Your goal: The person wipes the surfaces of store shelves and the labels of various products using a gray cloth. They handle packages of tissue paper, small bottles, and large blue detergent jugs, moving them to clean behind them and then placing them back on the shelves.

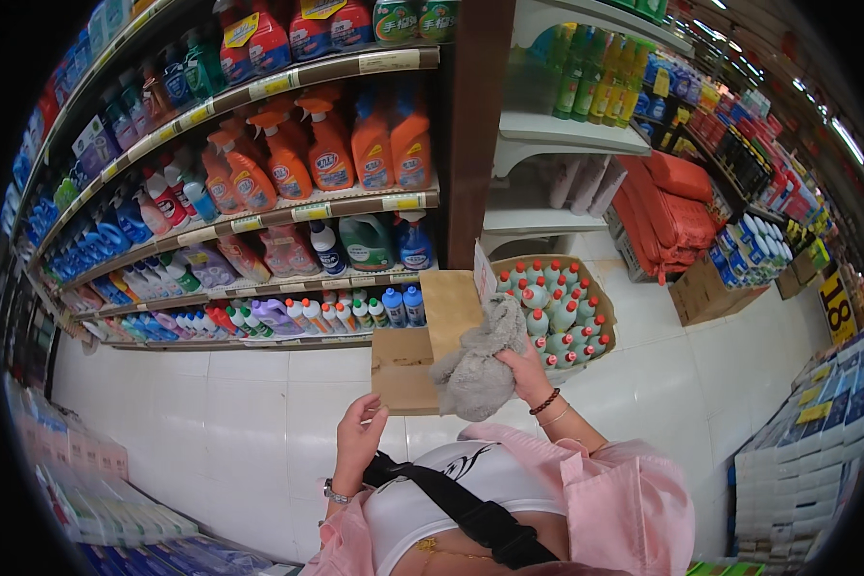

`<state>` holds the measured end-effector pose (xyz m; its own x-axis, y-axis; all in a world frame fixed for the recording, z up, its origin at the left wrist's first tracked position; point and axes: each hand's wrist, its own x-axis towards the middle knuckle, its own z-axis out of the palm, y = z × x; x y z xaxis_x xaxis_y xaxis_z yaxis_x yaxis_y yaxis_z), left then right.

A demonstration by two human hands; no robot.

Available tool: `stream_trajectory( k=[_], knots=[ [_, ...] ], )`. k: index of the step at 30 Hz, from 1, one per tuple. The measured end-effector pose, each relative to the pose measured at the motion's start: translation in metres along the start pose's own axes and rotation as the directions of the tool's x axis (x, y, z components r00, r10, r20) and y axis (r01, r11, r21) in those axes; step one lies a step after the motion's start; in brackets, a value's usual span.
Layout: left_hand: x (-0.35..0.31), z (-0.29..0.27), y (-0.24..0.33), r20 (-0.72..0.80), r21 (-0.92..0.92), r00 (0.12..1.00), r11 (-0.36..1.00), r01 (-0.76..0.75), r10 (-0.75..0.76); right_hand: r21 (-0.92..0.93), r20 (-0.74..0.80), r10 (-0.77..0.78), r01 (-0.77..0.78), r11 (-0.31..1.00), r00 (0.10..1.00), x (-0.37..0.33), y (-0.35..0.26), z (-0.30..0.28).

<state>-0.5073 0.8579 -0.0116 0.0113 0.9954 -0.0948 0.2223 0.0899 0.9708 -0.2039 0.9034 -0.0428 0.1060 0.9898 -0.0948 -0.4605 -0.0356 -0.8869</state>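
The fingers of the right hand [523, 372] are closed around the upper right part of a bunched grey cloth [480, 376]; the grip appears secure, though the underside of the grasp is hidden. The fingers of the left hand [359, 434] are loosely curled and partly spread, with nothing seen in them; they lie at the near left corner of a brown cardboard carton [401, 370], and contact cannot be confirmed. The cloth hangs in front of the carton's right part and of an upright cardboard panel [450, 296], hiding portions of both; whether it touches either cannot be determined. As to progress, the cloth is taken up and lifted in one hand, and it is not yet released or laid down; how much handling remains cannot be established from this view. Just beyond the cloth, to the right, an open box [612, 348] holds pale bottles [564, 314] with red caps, standing close together. Farther out, shelving [298, 213] at the far left carries orange spray bottles [332, 154], and a white tiled floor [259, 396] extends below.
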Motion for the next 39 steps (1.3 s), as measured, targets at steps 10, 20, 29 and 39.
stream_trajectory(
  k=[10, 20, 29, 39],
  knots=[
    [-0.013, -0.031, -0.013, -0.011, 0.067, 1.0, 0.998, 0.009, -0.008, 0.098, -0.067, 0.014, -0.008, 0.995, 0.998, 0.016, 0.001, 0.024],
    [-0.009, -0.161, -0.053, -0.061, 0.198, 0.998, 0.98, -0.013, 0.025, 0.24, -0.117, 0.033, -0.004, 0.971, 0.993, 0.035, 0.064, 0.123],
    [0.014, -0.198, -0.071, 0.058, 0.168, 0.998, 0.986, -0.012, 0.002, 0.148, -0.16, -0.034, 0.058, 0.987, 0.987, 0.005, 0.065, 0.178],
    [0.054, -0.139, -0.067, 0.448, 0.281, 0.891, 0.934, -0.219, 0.074, 0.074, -0.465, -0.213, 0.278, 0.958, 0.859, -0.083, 0.034, 0.102]
  ],
)
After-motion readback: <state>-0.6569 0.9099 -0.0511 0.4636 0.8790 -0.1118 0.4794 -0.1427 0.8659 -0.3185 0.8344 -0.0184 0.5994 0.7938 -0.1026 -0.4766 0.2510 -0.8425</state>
